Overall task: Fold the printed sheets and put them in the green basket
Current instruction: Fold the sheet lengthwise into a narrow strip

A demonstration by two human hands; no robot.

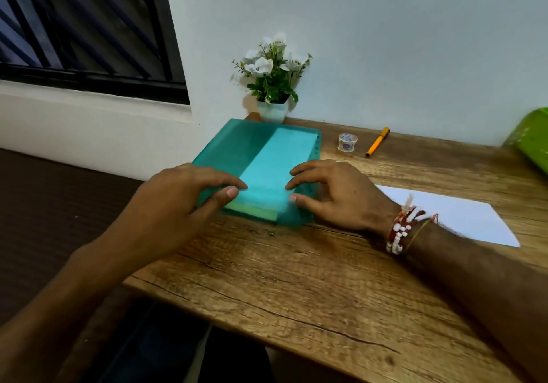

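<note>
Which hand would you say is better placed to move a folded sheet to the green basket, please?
The right hand, probably: the green basket sits at the table's far right edge, on that hand's side. The left hand is on the teal folder, farther away.

Pale wall (pixel 385 26), barred dark window (pixel 83 26), wooden desk (pixel 296 279).

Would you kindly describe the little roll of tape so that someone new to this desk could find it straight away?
Start at the white pot of artificial flowers against the wall at the back of the wooden desk. To its right, past the teal plastic folder, stands a small clear roll of tape printed with purple motifs. It is the only round thing there; its neighbour is a slim orange pen.
</note>
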